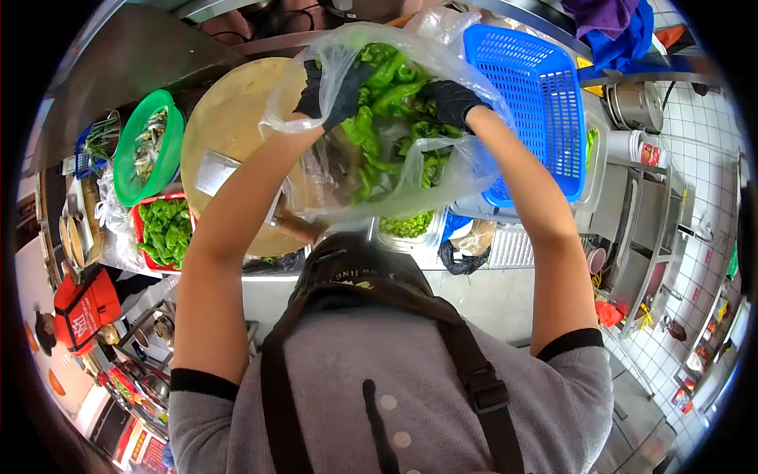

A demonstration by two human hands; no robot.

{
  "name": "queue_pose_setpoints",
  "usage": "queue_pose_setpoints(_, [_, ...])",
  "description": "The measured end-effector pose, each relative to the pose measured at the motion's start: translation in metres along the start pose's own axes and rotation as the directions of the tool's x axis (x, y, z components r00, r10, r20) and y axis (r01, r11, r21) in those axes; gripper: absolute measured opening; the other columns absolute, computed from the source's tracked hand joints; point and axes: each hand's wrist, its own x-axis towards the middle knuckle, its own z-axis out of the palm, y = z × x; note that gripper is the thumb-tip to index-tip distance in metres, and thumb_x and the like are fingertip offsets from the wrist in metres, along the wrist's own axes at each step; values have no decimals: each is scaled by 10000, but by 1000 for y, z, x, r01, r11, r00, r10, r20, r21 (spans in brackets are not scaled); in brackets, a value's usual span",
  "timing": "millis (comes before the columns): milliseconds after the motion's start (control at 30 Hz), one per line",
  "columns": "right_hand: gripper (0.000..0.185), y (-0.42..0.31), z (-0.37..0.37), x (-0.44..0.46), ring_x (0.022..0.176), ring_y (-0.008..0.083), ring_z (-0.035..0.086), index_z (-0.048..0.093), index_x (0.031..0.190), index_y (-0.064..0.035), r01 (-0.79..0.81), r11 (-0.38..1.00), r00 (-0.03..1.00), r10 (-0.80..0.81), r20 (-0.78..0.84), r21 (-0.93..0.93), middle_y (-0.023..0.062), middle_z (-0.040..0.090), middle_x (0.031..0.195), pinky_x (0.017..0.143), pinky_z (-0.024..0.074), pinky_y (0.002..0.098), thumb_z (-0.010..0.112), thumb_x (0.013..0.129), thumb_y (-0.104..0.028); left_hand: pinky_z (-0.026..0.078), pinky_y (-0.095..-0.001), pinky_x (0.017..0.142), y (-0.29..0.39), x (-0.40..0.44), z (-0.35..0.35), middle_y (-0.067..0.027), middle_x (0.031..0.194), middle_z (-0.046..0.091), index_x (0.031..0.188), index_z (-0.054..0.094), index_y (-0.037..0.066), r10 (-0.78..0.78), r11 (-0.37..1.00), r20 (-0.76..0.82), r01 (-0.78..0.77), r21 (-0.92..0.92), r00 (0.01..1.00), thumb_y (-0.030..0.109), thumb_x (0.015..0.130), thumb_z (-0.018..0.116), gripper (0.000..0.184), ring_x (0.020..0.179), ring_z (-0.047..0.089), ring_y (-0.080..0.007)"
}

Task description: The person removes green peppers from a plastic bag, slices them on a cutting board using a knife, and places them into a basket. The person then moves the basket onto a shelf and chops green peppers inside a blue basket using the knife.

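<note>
A clear plastic bag full of long green peppers lies open over the counter. My left hand, in a black glove, is closed at the bag's left side, plastic bunched around it. My right hand, also black-gloved, reaches into the bag from the right, its fingers curled against the peppers and partly hidden. A round wooden chopping board sits under the bag's left side. On it a cleaver lies partly behind my left forearm.
A blue plastic basket stands right of the bag. To the left are a green basket of small fish and a red basket of green peppers. Chopped green pieces fill a container near the counter's front edge.
</note>
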Motion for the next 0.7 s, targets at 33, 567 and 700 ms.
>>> queue_pose_setpoints(33, [405, 1, -1, -6, 974, 340, 572, 621, 1047, -49, 14, 990, 998, -5, -65, 144, 210, 603, 1046, 853, 445, 401, 625, 711, -275, 370, -402, 960, 4, -1, -1, -135, 1260, 453, 1147, 543, 81, 2, 1000, -7, -1, 22, 1000, 2, 672, 646, 492, 1157, 426, -343])
queue_pose_setpoints(567, [479, -132, -25, -95, 1046, 152, 529, 475, 1218, 3, 210, -345, 977, 34, -212, 915, 69, 544, 1161, 896, 449, 282, 629, 766, 49, 481, -310, 846, 120, -49, -94, -98, 1125, 558, 1201, 471, 1, -426, -560, 609, 334, -758, 669, 58, 875, 560, 343, 997, 563, -188])
queue_pose_setpoints(700, [483, -163, -20, -102, 1019, 135, 527, 527, 1163, -21, 305, 15, 948, 92, -305, 952, 48, 558, 1144, 884, 444, 270, 676, 710, 54, 498, -328, 836, 109, -68, -110, -106, 1151, 546, 1229, 456, 21, -296, -661, 545, 244, -710, 784, 66, 892, 527, 347, 996, 570, -200])
